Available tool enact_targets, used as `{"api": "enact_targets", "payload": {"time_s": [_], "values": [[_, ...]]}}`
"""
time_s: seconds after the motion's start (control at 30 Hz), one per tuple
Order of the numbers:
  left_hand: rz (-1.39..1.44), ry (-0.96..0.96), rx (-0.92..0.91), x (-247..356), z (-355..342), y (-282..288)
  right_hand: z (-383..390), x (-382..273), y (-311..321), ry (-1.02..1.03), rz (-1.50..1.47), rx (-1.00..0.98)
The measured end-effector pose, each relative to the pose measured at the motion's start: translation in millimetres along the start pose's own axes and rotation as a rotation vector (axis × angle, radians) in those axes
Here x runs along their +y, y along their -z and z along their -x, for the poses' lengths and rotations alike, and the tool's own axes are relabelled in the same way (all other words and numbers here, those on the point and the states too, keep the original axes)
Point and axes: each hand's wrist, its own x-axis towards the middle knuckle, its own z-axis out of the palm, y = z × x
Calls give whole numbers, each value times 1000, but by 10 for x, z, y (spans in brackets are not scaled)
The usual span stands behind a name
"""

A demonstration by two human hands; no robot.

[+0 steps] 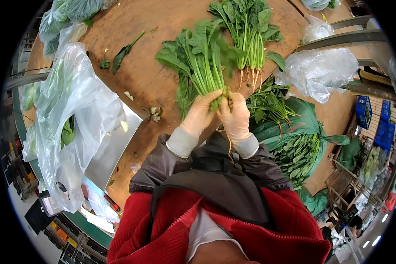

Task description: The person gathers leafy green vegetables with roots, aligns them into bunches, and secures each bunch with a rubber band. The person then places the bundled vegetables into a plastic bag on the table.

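Bag: a clear bag [77,99] is being partly propped by a metal tray [112,154] at the left; some green is being shown through it.
Leaf: one loose leaf [126,53] is being left apart on the table [138,90].
Scraps: small pale scraps [155,113] are being left near the left forearm; some trimming seems to be done.
Left hand: the gloved left hand [197,115] is being closed round the foot of the bunch [202,72], its fingers being kept narrow.
Bunch: it is being held above the table's near edge, leaves pointing away, roots [229,145] being let hang towards the apron; it is being judged unfinished.
Right hand: the gloved right hand [236,115] is being kept against the left, its fingers narrow, a stem [227,84] seemingly being pinched; whether it is being added or removed cannot be told.
Laid bunch: a second bunch [250,37] is being kept beyond, stems aligned; it is being judged sorted.
Pile: loose greens [268,103] are being left just right of the hands, seemingly unsorted.
Sack: more leaves [297,156] are being held in a green sack [306,116]; much is seemingly being left over.
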Motion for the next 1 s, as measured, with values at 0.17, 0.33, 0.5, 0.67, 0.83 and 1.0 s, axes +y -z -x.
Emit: {"api": "enact_targets", "payload": {"time_s": [0.17, 0.33, 0.5, 0.67, 0.83, 1.0], "values": [[95, -65, -162, 163, 69, -42, 139, -37, 402, -359, -714, 79], [298, -26, -178, 319, 41, 60, 52, 394, 934, -856, -302, -330], [373, 28, -120, 247, -46, 207, -689, 308, 380, -315, -144, -41], [240, -68, -108, 350, 99, 90, -1227, 290, -66, -272, 421, -6], [49, -183, 4, 334, 113, 92, -786, 21, 143, 113, 164, 115], [52, -167, 152, 33, -63, 176, -353, -90, 69, 214, 56, -106]]}}
